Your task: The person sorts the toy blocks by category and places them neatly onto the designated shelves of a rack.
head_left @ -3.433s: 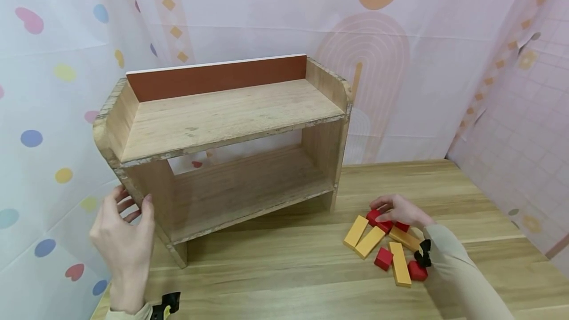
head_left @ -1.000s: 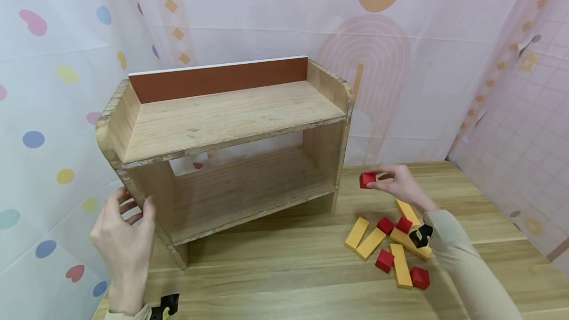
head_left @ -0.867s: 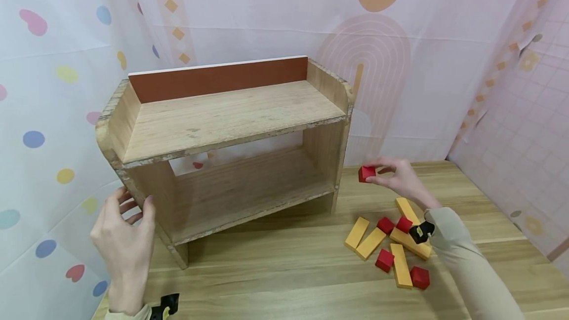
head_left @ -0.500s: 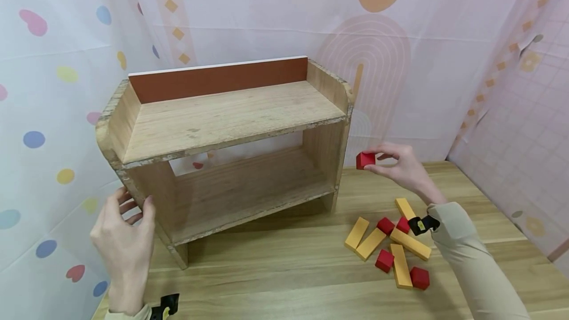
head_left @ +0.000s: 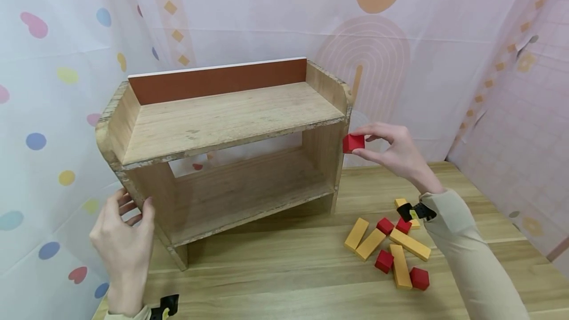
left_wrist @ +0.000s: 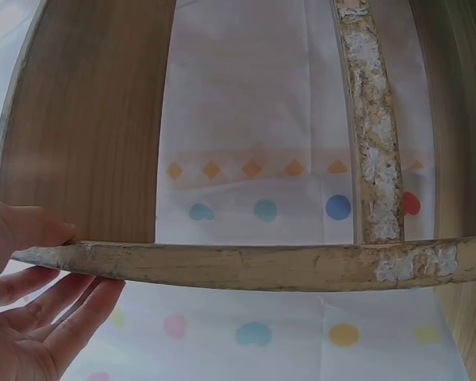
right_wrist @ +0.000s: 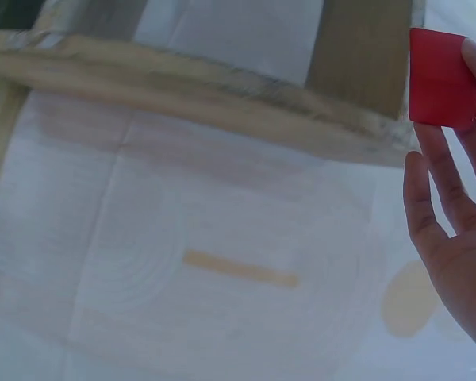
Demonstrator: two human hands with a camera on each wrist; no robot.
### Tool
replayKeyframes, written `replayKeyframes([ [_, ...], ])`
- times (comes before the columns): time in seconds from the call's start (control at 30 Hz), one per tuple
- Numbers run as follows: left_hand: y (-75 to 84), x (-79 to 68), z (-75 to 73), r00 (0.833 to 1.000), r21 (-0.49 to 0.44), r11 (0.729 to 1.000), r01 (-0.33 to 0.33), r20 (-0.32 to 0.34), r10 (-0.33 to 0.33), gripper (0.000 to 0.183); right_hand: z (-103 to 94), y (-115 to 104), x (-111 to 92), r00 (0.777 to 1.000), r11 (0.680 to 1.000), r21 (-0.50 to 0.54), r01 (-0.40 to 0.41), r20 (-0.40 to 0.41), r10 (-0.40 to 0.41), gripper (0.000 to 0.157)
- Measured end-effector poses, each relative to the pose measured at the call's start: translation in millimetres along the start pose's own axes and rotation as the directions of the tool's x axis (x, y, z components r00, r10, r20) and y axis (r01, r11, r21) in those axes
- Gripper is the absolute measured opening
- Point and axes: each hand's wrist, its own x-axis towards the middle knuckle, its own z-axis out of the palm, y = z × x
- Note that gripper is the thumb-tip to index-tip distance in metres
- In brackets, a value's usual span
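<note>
Fingers [head_left: 377, 128] and thumb of the right hand [head_left: 397, 156] pinch a red cube [head_left: 353, 143], held in the air just beside the right panel of a wooden shelf [head_left: 233, 117]; whether cube and panel touch, I cannot tell. The right wrist view shows the remaining fingers of that hand stretched out and a little apart. Its forearm, in a beige sleeve [head_left: 475, 265], slants up and leftward from the near right, above the table [head_left: 262, 285]. At the left, the left hand [head_left: 122, 241] reaches up from the near side and grips the front edge of the shelf's left panel, thumb on one face, fingers curved round the other. Below the right hand, yellow blocks [head_left: 410, 244] and more red cubes [head_left: 384, 261] lie scattered, right of the shelf.
</note>
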Motion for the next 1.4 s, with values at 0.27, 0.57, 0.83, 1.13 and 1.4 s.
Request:
replayKeyframes([
  [0.27,1.9,0.1,-0.9,1.0,0.013,1.0,-0.003,0.006,0.003,0.033,9.1,-20,29,1.0,0.998,0.057,0.004,0.014,-0.005,0.035],
  [0.57,2.3,0.8,-1.3,1.0,0.029,1.0,-0.005,0.016,0.004,0.034,30.5,-36,60,0.999,0.985,0.171,-0.035,0.036,0.03,0.034],
  [0.83,0.8,0.8,-0.8,1.0,0.008,1.0,0.003,0.016,-0.003,0.034,58.5,-49,86,0.997,0.97,0.24,-0.048,0.066,0.033,0.034],
  [1.13,-1.8,1.6,-1.1,1.0,0.02,1.0,0.0,0.012,0.0,0.034,90.4,-63,108,0.993,0.97,0.234,0.072,0.07,-0.09,0.034],
  [1.4,-2.5,3.9,-2.0,1.0,0.035,0.999,-0.01,0.008,0.01,0.033,111.6,-83,126,0.984,0.975,0.21,0.071,0.144,-0.103,0.034],
])
